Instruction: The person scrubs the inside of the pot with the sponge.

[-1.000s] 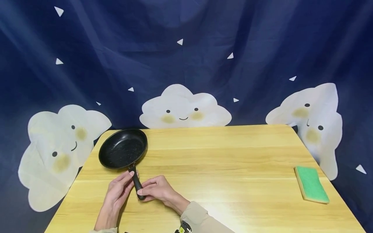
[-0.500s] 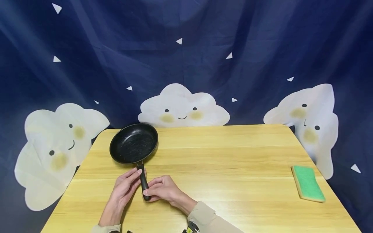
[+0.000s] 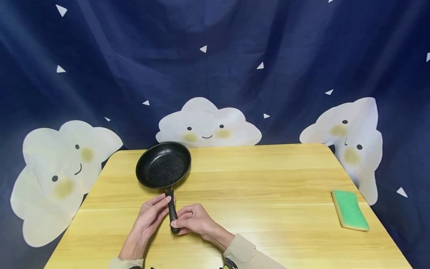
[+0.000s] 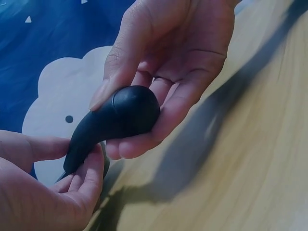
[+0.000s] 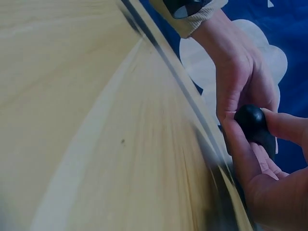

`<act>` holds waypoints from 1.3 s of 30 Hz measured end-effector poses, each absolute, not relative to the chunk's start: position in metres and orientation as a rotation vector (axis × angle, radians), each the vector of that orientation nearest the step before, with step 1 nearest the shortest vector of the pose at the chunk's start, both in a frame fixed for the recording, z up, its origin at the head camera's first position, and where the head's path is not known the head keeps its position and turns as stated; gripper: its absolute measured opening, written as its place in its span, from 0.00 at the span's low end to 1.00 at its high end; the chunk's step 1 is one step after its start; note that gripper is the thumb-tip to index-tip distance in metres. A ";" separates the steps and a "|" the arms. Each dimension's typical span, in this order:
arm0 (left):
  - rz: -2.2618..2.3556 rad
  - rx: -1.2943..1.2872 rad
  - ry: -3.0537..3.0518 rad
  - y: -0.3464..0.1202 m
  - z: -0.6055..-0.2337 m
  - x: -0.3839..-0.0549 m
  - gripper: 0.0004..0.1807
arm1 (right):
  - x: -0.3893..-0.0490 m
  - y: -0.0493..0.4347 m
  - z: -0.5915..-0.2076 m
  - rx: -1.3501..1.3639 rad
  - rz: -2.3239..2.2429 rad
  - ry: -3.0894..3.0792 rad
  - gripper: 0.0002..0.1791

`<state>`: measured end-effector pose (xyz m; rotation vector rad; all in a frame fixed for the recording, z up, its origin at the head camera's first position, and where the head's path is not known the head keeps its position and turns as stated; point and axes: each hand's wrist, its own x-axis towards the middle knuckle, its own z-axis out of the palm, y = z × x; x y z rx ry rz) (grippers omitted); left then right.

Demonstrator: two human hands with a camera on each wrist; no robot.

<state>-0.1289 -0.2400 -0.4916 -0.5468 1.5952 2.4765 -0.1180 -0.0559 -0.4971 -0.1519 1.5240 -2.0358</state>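
A black frying pan point(image 3: 164, 166) is at the left of the table in the head view, its cooking surface facing up and its handle pointing toward me. My left hand point(image 3: 150, 216) grips the handle close to the pan body, thumb on top. The right hand point(image 3: 196, 221) pinches the rounded end of the same handle between thumb and fingers. In the left wrist view the black handle point(image 4: 115, 115) lies between both hands, raised above the wood. From the right wrist view only the handle's end point(image 5: 251, 122) shows, and the pan body is out of sight.
A green and yellow sponge point(image 3: 351, 210) lies near the right edge of the wooden table point(image 3: 255, 194). Behind the table hangs a dark blue curtain point(image 3: 235, 74) with smiling white clouds.
Both hands have moved the frying pan to the right, holding its handle throughout. The sponge stays on the table; the whole view has shifted slightly.
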 end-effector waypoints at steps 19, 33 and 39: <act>2.421 -0.396 1.573 -0.206 -0.494 -0.130 0.24 | -0.106 -0.017 -0.494 -0.191 -2.030 1.539 0.10; 2.363 -0.289 1.525 -0.166 -0.495 -0.136 0.23 | -0.098 0.025 -0.492 -0.169 -2.028 1.588 0.12; 2.345 -0.250 1.499 -0.149 -0.497 -0.137 0.24 | -0.093 0.041 -0.492 -0.142 -2.033 1.611 0.13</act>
